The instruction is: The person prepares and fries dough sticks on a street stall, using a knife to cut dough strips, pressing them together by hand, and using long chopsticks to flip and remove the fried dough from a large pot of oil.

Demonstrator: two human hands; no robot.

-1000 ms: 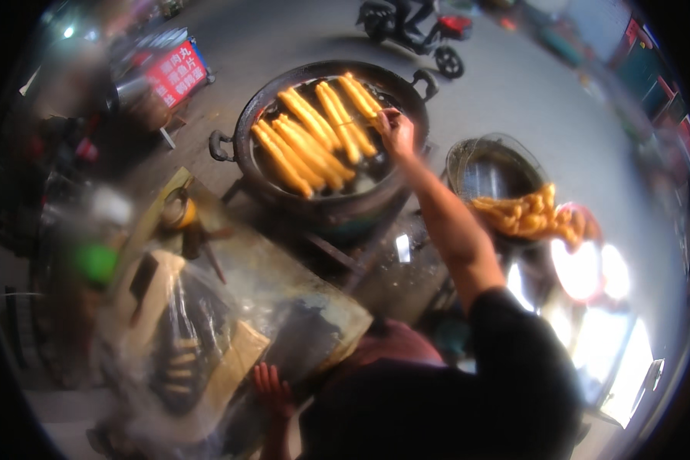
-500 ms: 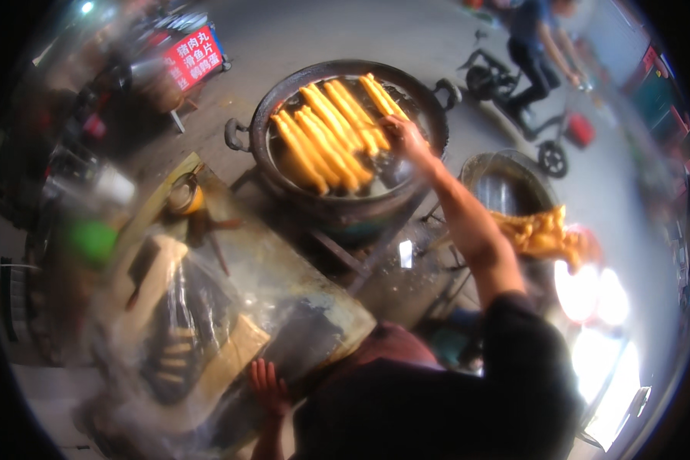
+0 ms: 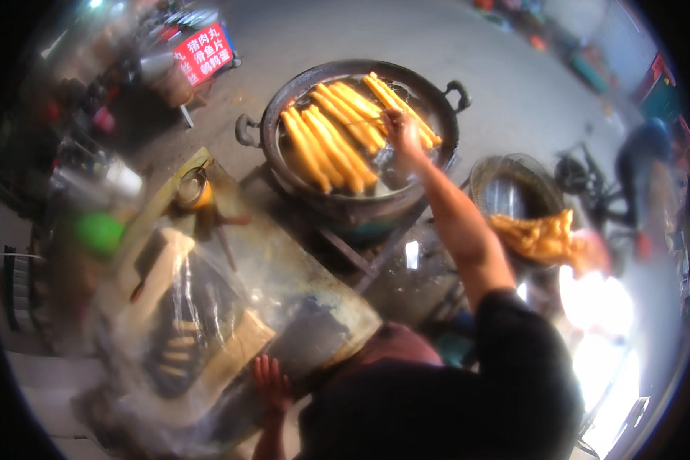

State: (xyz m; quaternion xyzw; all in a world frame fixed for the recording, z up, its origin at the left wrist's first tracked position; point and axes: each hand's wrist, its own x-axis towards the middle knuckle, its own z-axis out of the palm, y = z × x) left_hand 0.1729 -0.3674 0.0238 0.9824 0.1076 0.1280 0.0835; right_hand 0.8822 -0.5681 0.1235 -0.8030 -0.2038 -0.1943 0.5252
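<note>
A large dark wok (image 3: 267, 149) with two loop handles holds several golden fried dough sticks (image 3: 326, 149) lying side by side in oil. My right hand (image 3: 403, 132) reaches over the wok, closed around what look like thin chopsticks (image 3: 362, 121) pointing left across the dough sticks; blur hides their exact ends. My left hand (image 3: 273, 383) rests with fingers stretched out at the near edge of the worktable (image 3: 272, 264). Beside it, pale strips of raw dough (image 3: 178, 354) lie near clear plastic sheeting (image 3: 192, 284).
At the table's far left corner stands a metal cup with a yellow side (image 3: 195, 190). Right of the wok sit a round wire basket (image 3: 514, 184) and a heap of brown fried dough (image 3: 540, 234). A blurred person on a bicycle (image 3: 642, 172) is at the far right. A red sign (image 3: 205, 52) stands far left.
My right hand has shifted slightly, and the rightmost dough sticks show more fully beside it. The view has moved a little. The cyclist has come nearer along the right side.
</note>
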